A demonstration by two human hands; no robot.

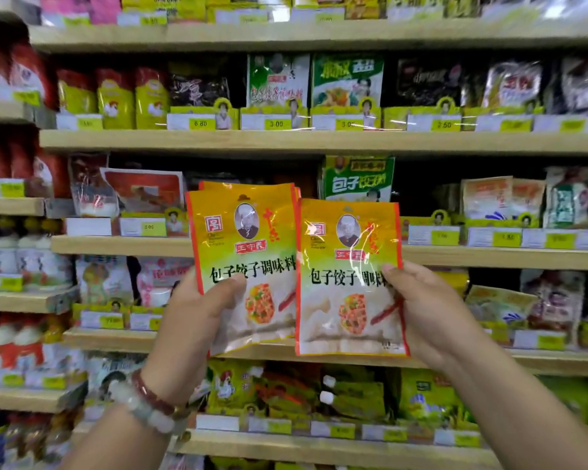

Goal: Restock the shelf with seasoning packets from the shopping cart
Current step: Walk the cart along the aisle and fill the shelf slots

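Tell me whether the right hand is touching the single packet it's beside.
Touching. The head view shows the right hand pinching the single packet at its right edge, thumb on the front.

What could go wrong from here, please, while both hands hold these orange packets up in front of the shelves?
1. The left hand pinches a small stack of packets by its lower edge only; the ones behind could slide out.
2. The right hand holds the single packet at one edge, so it could twist loose.
3. The green packet behind shows similar wording, so misplacement seems possible.
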